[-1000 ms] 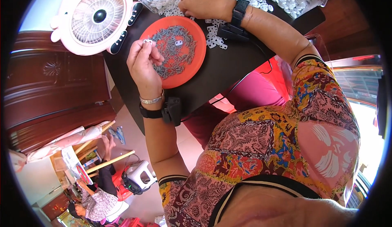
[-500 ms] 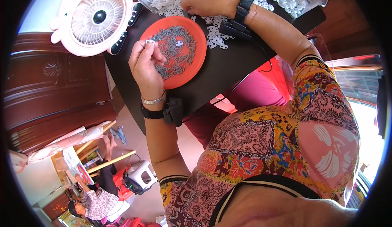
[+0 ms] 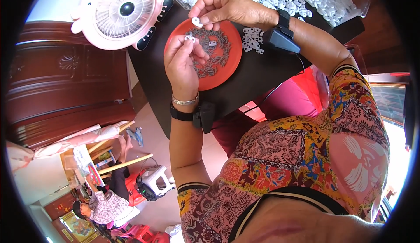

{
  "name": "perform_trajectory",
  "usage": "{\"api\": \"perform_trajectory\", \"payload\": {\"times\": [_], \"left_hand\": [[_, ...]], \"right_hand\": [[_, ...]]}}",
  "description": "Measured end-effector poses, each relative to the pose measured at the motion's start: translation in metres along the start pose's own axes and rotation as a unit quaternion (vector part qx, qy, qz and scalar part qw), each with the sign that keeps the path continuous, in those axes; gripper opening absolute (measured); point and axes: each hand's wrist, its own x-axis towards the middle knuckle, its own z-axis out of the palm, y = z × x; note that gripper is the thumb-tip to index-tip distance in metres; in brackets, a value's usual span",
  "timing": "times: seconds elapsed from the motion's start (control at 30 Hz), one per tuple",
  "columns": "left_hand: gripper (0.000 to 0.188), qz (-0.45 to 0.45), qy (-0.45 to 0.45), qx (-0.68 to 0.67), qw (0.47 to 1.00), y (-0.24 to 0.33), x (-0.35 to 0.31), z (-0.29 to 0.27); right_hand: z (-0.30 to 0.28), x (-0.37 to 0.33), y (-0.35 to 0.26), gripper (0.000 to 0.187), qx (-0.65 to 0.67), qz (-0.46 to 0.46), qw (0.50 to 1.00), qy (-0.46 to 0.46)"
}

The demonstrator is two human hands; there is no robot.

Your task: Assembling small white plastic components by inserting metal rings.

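Observation:
Over the left part of a round red plate (image 3: pixel 234 61), my left hand (image 3: pixel 181 66) pinches a small white plastic piece (image 3: pixel 190 38) between thumb and fingertips. Something thin and grey seems to stick up from that piece. My right hand (image 3: pixel 227 9) is just beyond, above the plate's far rim, and pinches a white oval plastic piece (image 3: pixel 197 22) with a hole in it. The two pieces are close but apart. Many small grey screws or nails (image 3: pixel 223 53) are spread in the plate, and one white two-holed piece (image 3: pixel 212 43) lies among them.
A large heap of white plastic pieces (image 3: pixel 262 0) covers the table's far side. A smaller group of white pieces (image 3: pixel 252 39) lies right of the plate on the black table (image 3: pixel 245 79). A pink-white fan (image 3: pixel 127 9) stands at far left. Another person (image 3: pixel 109 206) sits at lower left.
My right hand has come from the far heap toward my left hand, bringing the white oval piece. My left hand still holds its piece. The whole view has shifted slightly.

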Motion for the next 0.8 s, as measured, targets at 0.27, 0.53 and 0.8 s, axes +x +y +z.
{"api": "perform_trajectory", "payload": {"times": [0.27, 0.53, 0.8], "left_hand": [[0.019, 0.009, -0.023, -0.006, 1.0, -0.001, -0.001, -0.003], [0.02, 0.018, -0.033, -0.019, 0.999, 0.0, 0.0, -0.002], [0.019, 0.034, -0.013, -0.027, 0.999, 0.0, -0.002, -0.002]], "right_hand": [[0.015, -0.005, -0.005, 0.026, -0.017, -0.01, 1.0, -0.006], [0.017, -0.002, 0.004, 0.02, -0.047, -0.049, 0.997, -0.048], [0.015, -0.001, 0.008, 0.017, -0.004, -0.034, 0.999, -0.013]]}}
